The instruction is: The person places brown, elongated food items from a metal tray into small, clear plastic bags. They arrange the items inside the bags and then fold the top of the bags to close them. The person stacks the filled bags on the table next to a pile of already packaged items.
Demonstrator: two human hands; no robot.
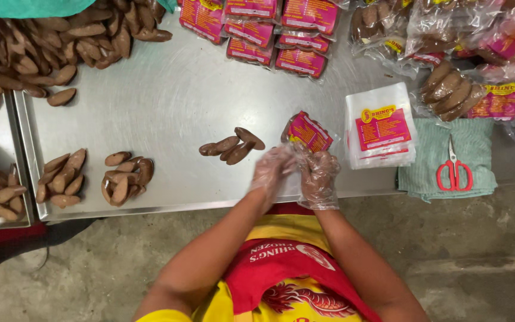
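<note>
Both gloved hands, left hand (272, 170) and right hand (318, 177), closed around pink-labelled bag (307, 132) at tray (168, 101) front edge, mouth held toward body. Brown pieces (232, 146) just left of bag, within reach.

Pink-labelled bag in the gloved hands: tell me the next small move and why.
Probably reach the left hand to the small group of brown pieces just left of the bag. Both the left and the right hand grip the bag, which already looks partly filled, and that group lies nearest on the steel tray. Whether the bag's mouth is open cannot be told.
</note>
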